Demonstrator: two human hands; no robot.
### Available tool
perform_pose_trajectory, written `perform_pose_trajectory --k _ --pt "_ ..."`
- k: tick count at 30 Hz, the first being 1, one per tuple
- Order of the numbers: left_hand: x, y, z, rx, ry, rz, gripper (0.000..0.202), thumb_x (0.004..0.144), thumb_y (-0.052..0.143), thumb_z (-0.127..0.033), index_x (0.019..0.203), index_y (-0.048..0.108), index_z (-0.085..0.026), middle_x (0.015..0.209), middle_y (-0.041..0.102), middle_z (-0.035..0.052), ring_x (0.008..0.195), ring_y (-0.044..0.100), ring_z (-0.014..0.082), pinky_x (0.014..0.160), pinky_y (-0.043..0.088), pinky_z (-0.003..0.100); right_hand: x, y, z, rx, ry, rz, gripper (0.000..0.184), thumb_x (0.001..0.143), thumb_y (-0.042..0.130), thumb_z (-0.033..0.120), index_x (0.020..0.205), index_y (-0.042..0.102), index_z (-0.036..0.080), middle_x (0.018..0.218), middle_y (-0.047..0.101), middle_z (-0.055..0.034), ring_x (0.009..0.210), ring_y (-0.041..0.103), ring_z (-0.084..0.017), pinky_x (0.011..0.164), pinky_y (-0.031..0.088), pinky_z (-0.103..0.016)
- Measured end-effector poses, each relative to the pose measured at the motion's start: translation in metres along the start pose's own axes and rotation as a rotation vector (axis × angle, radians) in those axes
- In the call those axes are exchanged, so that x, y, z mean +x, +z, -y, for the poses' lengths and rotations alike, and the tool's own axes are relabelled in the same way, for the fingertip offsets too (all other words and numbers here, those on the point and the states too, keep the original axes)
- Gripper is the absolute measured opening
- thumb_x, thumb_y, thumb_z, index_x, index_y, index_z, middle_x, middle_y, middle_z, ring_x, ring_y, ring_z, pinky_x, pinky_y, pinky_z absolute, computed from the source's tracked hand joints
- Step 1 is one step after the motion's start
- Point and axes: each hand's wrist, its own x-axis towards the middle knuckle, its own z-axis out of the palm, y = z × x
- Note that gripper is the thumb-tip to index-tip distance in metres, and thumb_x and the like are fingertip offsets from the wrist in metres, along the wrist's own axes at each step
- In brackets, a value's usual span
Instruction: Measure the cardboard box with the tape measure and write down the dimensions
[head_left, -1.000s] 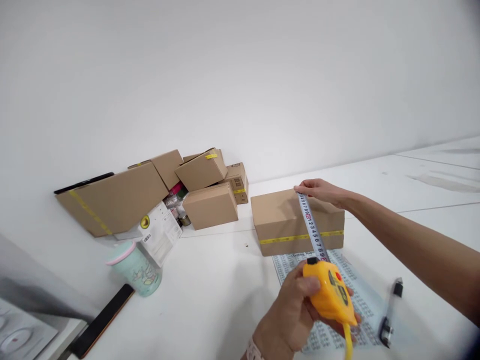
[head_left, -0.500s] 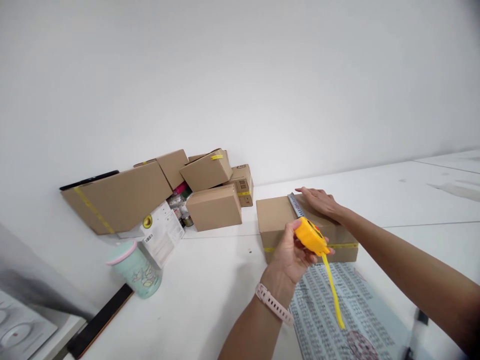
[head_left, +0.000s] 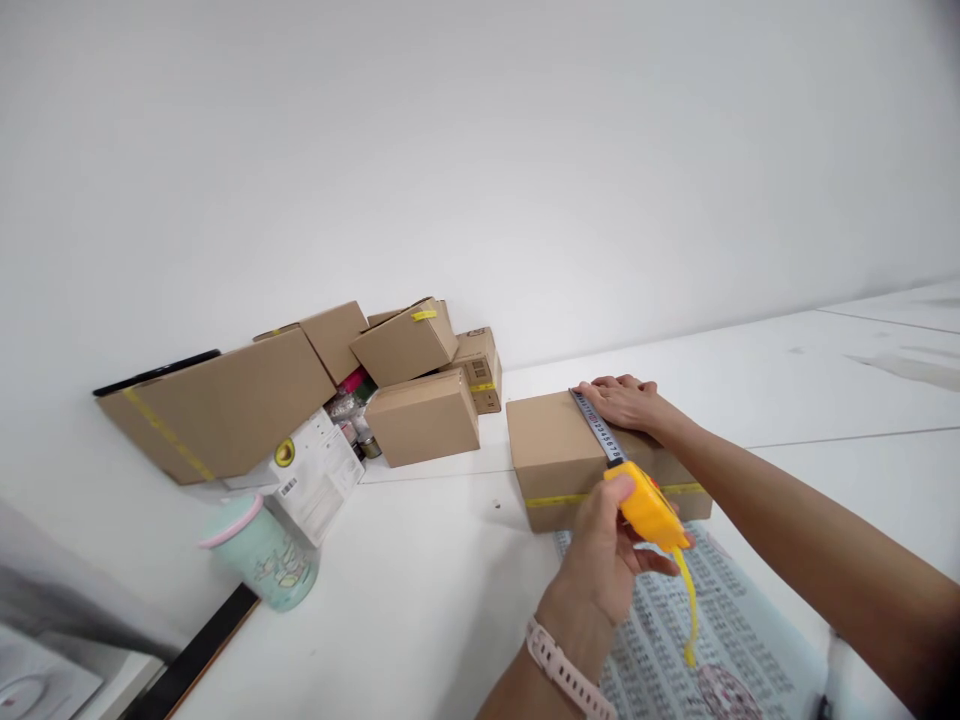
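A yellow tape measure [head_left: 646, 508] is in my left hand [head_left: 600, 560], thumb on top and fingers beneath its case. A yellow wrist strap hangs from the case. The numbered metal blade [head_left: 602, 430] runs out across the top of a brown cardboard box [head_left: 551, 440] to its far edge. My right hand [head_left: 621, 402] lies over that far edge, thumb by the blade's end and fingers bent over the back, their tips hidden. Yellow tape bands the front of the box. A printed blue-grey sheet [head_left: 675, 620] lies in front of it, partly behind my left hand.
Several cardboard boxes [head_left: 424, 415] are stacked by the wall on the left. A white carton [head_left: 319, 485] with an avocado picture and a mint cup [head_left: 274, 565] with a pink rim stand nearby. A black strip [head_left: 199, 655] lies along the left table edge.
My left hand has drawn the tape measure toward me and to the right, so more blade shows. My right hand has shifted slightly, its thumb now at the blade's end.
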Motion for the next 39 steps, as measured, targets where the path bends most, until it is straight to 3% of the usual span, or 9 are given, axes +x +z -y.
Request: perform_pose_trajectory --k 8,19,24,27,30,33,36,39 --pt "-0.016 0.003 0.012 0.033 0.04 0.046 0.061 0.066 0.072 -0.057 0.105 0.059 -0.011 0.084 0.063 0.0078 0.065 0.068 0.0188 0.04 0.048 0.019 -0.003 -0.002 0.001 -0.005 0.024 0.041 0.054 0.098 0.014 0.051 0.131 0.055 0.038 0.14 0.057 -0.0079 0.122 0.049 -0.039 0.095 0.035 -0.063" --pt "-0.024 0.006 0.003 0.047 -0.002 -0.031 0.063 0.063 0.072 -0.058 0.103 0.059 -0.012 0.087 0.065 0.0091 0.067 0.068 0.0195 0.04 0.047 0.019 -0.006 -0.006 0.004 0.034 0.045 0.04 0.054 0.097 0.018 0.051 0.127 0.06 0.036 0.138 0.058 -0.0098 0.121 0.049 -0.041 0.096 0.033 -0.066" --pt "-0.021 0.006 0.005 0.033 -0.011 -0.013 0.062 0.064 0.072 -0.057 0.105 0.06 -0.011 0.087 0.065 0.0089 0.067 0.068 0.0196 0.041 0.047 0.02 -0.006 -0.006 0.009 0.13 0.065 -0.003 0.048 0.094 0.028 0.053 0.118 0.066 0.035 0.132 0.063 -0.0096 0.121 0.05 -0.043 0.097 0.032 -0.069" --pt "-0.021 0.003 0.002 0.039 -0.023 -0.008 0.064 0.064 0.072 -0.058 0.104 0.061 -0.01 0.087 0.065 0.0095 0.066 0.068 0.0194 0.042 0.047 0.02 -0.006 -0.012 0.009 0.249 0.107 -0.074 0.05 0.095 0.027 0.056 0.119 0.066 0.036 0.13 0.066 -0.0064 0.122 0.052 -0.039 0.101 0.034 -0.065" --pt "-0.034 -0.012 -0.008 0.087 0.025 -0.007 0.063 0.067 0.072 -0.06 0.104 0.062 -0.01 0.091 0.066 0.0105 0.069 0.069 0.0197 0.044 0.046 0.019 -0.016 -0.027 -0.006 0.383 0.221 -0.243 0.056 0.097 0.019 0.053 0.134 0.057 0.035 0.144 0.057 -0.0047 0.133 0.045 -0.033 0.11 0.03 -0.059" --pt "-0.056 -0.041 -0.023 0.211 0.194 -0.029 0.061 0.069 0.076 -0.054 0.112 0.059 -0.015 0.1 0.067 0.01 0.074 0.07 0.0222 0.045 0.047 0.02 -0.047 -0.036 -0.037 0.501 0.402 -0.414 0.061 0.097 0.014 0.047 0.144 0.046 0.025 0.149 0.051 -0.0113 0.138 0.041 -0.031 0.114 0.028 -0.053" --pt "-0.07 -0.077 -0.034 0.332 0.362 -0.127 0.067 0.07 0.079 -0.047 0.125 0.054 -0.019 0.105 0.065 0.0089 0.079 0.069 0.023 0.049 0.05 0.023 -0.094 -0.027 -0.065 0.645 0.538 -0.383 0.065 0.096 0.017 0.047 0.142 0.051 0.014 0.133 0.063 -0.0217 0.123 0.058 -0.034 0.104 0.042 -0.051" --pt "-0.065 -0.104 -0.036 0.392 0.382 -0.19 0.064 0.071 0.079 -0.047 0.123 0.054 -0.019 0.103 0.064 0.0077 0.078 0.069 0.0204 0.052 0.051 0.023 -0.136 -0.01 -0.071 0.795 0.523 -0.234 0.065 0.096 0.022 0.056 0.14 0.057 0.024 0.123 0.07 -0.0195 0.114 0.065 -0.037 0.092 0.052 -0.053"
